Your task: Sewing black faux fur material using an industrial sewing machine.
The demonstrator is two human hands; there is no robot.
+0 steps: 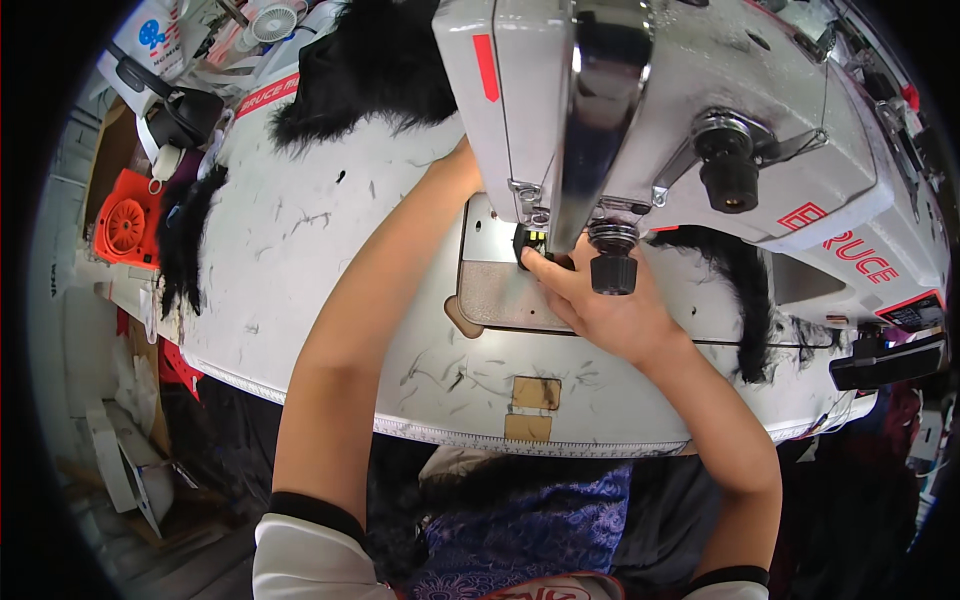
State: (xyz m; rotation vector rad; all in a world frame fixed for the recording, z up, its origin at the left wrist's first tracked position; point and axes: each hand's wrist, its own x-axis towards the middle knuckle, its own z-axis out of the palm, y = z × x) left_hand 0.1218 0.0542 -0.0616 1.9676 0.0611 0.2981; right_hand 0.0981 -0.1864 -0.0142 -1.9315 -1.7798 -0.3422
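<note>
Right hand (618, 305): fingers (548, 270) at the needle area (535, 240) of the sewing machine (690, 70), over the metal plate (500, 285). Left forearm (370, 270): extends behind the machine; left hand hidden. Black fur (375, 75): far left, on white table (290, 220)

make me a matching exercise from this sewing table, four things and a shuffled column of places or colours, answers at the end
Things
1. metal plate
2. measuring strip
3. large fur piece
4. round-vented device

Places or colours
A. along the near edge of the table
B. orange-red
C. below the head of the sewing machine
D. far side, left of the sewing machine

Pairs: 1-C, 2-A, 3-D, 4-B
</note>
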